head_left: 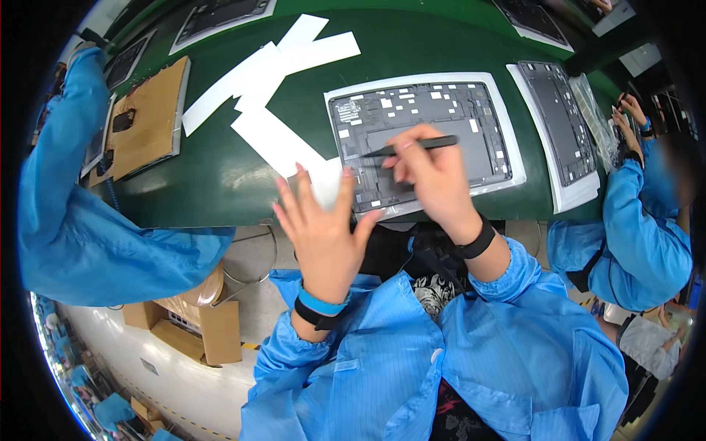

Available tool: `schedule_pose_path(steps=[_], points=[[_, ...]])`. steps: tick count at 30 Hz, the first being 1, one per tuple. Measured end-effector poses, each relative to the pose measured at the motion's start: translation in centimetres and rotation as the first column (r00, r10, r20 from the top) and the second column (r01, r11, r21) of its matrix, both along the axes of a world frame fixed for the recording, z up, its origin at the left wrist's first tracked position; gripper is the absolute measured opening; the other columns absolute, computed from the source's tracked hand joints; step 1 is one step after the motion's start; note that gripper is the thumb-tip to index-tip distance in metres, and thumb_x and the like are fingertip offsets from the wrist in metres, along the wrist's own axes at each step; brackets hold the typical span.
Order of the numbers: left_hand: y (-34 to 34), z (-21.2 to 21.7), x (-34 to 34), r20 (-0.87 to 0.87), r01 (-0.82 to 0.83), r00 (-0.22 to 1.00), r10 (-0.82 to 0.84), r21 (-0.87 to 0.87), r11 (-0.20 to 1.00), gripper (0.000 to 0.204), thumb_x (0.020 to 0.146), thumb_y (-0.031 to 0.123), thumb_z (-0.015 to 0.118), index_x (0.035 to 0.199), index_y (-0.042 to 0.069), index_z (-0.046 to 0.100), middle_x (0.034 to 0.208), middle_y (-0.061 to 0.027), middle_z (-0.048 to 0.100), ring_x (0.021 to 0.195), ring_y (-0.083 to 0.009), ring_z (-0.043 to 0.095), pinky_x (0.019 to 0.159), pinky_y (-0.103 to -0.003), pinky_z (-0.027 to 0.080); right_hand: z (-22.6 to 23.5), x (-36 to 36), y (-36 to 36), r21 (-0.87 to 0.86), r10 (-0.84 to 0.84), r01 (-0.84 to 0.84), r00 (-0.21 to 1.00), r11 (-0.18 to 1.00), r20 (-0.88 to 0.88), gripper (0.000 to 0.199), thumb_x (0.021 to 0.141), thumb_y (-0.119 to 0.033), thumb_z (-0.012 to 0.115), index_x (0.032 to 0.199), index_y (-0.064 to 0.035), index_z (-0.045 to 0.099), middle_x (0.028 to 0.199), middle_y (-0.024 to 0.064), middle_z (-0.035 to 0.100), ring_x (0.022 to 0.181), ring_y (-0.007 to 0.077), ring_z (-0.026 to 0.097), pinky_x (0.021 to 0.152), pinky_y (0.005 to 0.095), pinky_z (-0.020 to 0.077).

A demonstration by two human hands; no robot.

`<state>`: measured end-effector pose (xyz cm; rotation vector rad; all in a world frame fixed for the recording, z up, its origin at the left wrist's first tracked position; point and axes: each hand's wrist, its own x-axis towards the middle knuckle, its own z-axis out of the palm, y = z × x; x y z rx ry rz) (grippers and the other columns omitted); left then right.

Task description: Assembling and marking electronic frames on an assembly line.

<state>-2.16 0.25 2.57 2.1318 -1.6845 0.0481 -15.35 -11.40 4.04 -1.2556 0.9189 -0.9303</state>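
Observation:
A dark tablet-like panel [471, 136] dotted with small white stickers lies on a white sheet [518, 165] right before me. My right hand [434, 173] is over its middle, pinching slim black tweezers [439, 142]. The tips point left, toward the panel's left part; I cannot tell if they touch it or hold anything. My left hand [320, 228] has its fingers spread at the panel's lower left corner. Its fingertips reach over the end of a white paper strip [276, 143]; whether they press on it is unclear.
More white strips [294, 55] overlap on the green table [209, 173]. A brown board [151, 110] stands left, beside a person's blue sleeve [62, 176]. At right lies another dark panel [555, 117], near a co-worker's hands [629, 121]. An opened cardboard box [195, 327] is on the floor.

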Motion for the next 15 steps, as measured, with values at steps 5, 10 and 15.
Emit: schedule_pose_path(steps=[5,10,15], points=[[2.0,-2.1,1.6,0.001,0.012,1.0,-0.013,0.078,0.997,0.061,0.085,0.05,0.067,0.136,0.019,0.057,0.151,-0.0293,0.03,0.14,-0.0469,0.029,0.11,-0.062,0.024,0.2,4.1,0.8,-0.208,0.228,-0.273,0.949,0.939,-0.217,0.015,0.093,-0.012,0.06,0.092,0.0022,0.063,0.069,0.0046,0.063,0.061,0.0087,0.06,0.053,0.0247,0.0445],[1.7,-2.0,1.4,-0.015,0.001,1.0,0.0,0.073,0.997,0.058,0.085,0.053,0.065,0.13,0.015,0.062,0.151,-0.0298,0.03,0.14,-0.0466,0.03,0.11,-0.062,0.024,-1.1,5.5,0.6,-0.186,0.227,-0.28,0.939,0.942,-0.26,0.015,0.092,-0.012,0.059,0.092,0.0024,0.064,0.065,0.0074,0.064,0.058,0.0107,0.061,0.054,0.0264,0.0472],[1.9,-2.2,1.5,-0.03,0.009,1.0,-0.007,0.07,0.998,0.058,0.085,0.051,0.066,0.13,0.014,0.062,0.152,-0.0295,0.028,0.14,-0.0462,0.029,0.111,-0.062,0.023,-1.0,6.0,0.9,-0.234,0.205,-0.281,0.931,0.931,-0.302,0.016,0.091,-0.011,0.059,0.093,0.0033,0.065,0.063,0.0079,0.063,0.059,0.0099,0.061,0.054,0.0263,0.0472]])
